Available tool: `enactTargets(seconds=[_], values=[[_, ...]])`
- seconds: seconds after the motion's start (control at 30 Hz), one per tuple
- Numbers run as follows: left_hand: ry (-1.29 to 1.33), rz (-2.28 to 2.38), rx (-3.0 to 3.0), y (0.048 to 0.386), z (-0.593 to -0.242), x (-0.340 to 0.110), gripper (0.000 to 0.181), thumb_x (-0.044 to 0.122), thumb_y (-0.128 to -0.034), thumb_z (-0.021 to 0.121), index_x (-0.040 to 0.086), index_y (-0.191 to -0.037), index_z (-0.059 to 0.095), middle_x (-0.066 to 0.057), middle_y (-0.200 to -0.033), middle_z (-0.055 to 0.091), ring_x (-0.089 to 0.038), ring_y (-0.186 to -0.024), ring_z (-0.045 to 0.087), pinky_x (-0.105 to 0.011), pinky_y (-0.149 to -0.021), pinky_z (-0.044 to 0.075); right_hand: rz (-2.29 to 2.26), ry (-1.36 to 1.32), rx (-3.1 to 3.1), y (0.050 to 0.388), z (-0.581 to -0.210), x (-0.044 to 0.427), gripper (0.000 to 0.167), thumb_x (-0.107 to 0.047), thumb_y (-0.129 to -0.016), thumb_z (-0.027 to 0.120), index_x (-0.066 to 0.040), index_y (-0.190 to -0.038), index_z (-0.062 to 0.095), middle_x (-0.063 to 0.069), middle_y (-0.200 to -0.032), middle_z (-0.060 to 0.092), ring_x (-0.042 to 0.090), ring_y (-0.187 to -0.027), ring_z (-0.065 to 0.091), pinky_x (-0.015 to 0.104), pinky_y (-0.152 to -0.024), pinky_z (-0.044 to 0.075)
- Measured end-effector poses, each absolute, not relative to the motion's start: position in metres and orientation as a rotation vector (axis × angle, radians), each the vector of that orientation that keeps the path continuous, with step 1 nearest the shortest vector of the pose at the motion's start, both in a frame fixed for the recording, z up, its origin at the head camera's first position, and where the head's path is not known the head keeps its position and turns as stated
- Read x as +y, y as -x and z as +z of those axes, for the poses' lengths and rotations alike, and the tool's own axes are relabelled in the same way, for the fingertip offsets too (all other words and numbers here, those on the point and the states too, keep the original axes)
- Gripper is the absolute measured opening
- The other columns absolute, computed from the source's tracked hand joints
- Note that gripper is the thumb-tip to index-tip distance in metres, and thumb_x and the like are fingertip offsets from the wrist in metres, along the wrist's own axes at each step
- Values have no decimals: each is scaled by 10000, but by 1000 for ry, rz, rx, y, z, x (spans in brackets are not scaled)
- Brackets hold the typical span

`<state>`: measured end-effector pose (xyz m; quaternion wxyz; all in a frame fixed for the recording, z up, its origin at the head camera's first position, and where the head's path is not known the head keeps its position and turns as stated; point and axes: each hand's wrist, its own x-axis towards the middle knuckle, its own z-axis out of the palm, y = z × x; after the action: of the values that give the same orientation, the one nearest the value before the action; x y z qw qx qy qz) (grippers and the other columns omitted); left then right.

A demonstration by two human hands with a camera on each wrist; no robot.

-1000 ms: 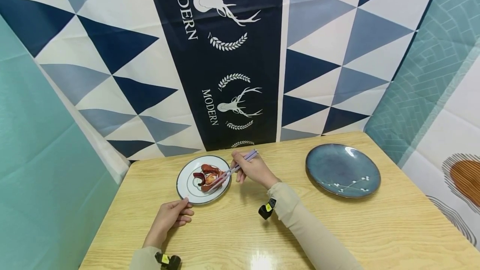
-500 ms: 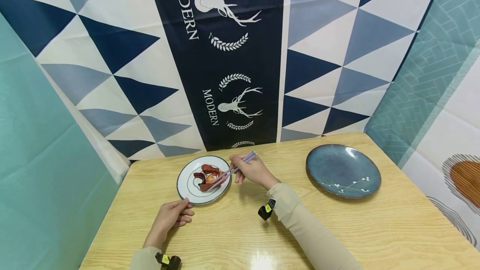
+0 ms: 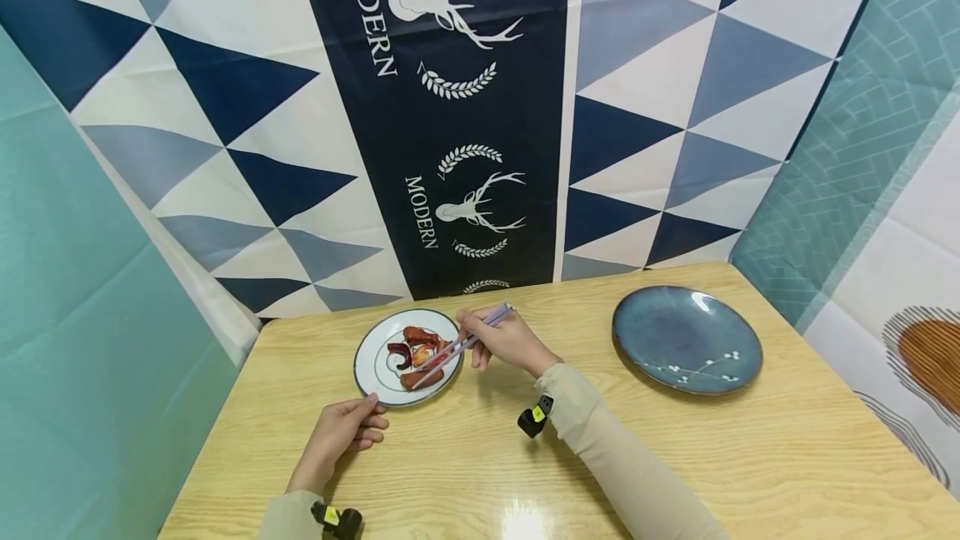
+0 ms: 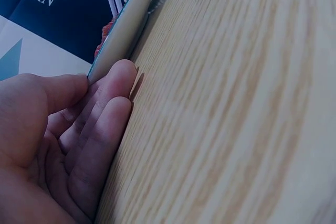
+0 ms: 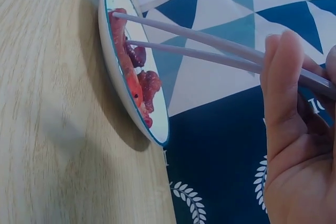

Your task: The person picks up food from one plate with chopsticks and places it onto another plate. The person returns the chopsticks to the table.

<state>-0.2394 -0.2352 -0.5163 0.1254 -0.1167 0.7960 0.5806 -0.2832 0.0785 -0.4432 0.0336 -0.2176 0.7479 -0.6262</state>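
A white plate (image 3: 366, 363) with a dark rim holds several glossy reddish-brown food pieces. My left hand (image 3: 341, 432) pinches its near-left rim, thumb on top and fingers underneath, as the left wrist view shows. A pair of pale purple chopsticks (image 5: 199, 37) is gripped by my right hand (image 3: 512, 343), just right of the plate. Their tips are spread apart at a drumstick-like piece (image 3: 420, 379) near the plate's front; whether they squeeze it I cannot tell. Behind it lie a dark red curved piece (image 3: 400, 352) and another reddish piece (image 3: 422, 335).
A larger blue plate (image 3: 675, 336) with small white flowers stands at the right on the light wooden table (image 3: 465, 448). Patterned cloth (image 3: 637, 140) hangs behind the table, and a teal cloth (image 3: 90, 298) borders the left side.
The chopstick tips have parted a little over the front food piece, which has shifted slightly. My left hand stays at the plate's rim.
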Motion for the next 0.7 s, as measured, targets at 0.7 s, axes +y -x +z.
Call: enactTargets(seconds=[0.7], values=[[342, 1695, 2324, 239, -518, -235, 408, 389, -1038, 619, 6, -1051, 761, -38, -809, 764, -120, -651, 722, -262, -592, 600, -1929, 698, 2297, 281, -446, 79, 487, -340, -1106, 491, 64, -965, 723, 252, -649, 670, 126, -461, 632, 705, -588, 510]])
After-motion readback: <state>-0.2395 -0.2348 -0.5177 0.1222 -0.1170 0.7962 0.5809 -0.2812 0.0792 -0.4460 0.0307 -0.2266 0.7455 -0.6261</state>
